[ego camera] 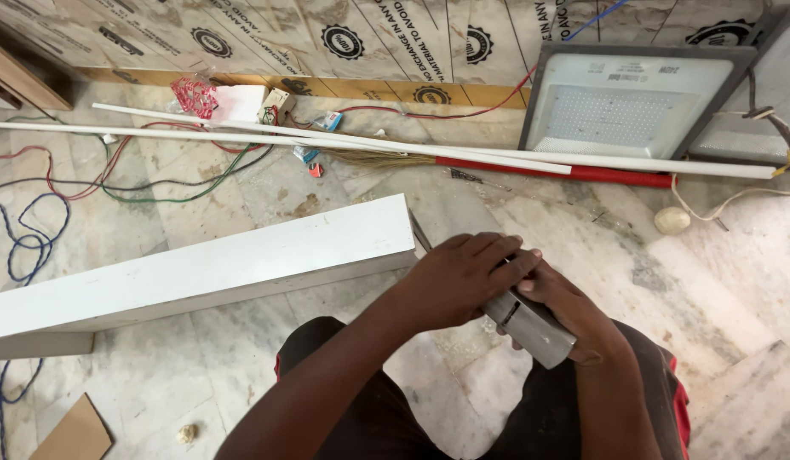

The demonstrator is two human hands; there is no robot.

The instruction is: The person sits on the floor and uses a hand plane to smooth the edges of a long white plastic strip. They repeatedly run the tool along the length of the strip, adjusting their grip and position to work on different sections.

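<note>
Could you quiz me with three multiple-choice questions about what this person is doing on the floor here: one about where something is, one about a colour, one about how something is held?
1. Where does the flat floodlight panel stand?
A. upper right, leaning by the wall
B. on the person's lap
C. lower left corner

2. What colour is the long board on the floor?
A. red
B. white
C. green

3. How is the grey metal piece held?
A. lying untouched
B. by one hand only
C. by both hands

Answers: 1 A, it leans at upper right. 2 B, its faces are white. 3 C, the left hand lies over it and the right hand grips it.

Marble floor (241, 375); board-lined wall (267, 34)
</note>
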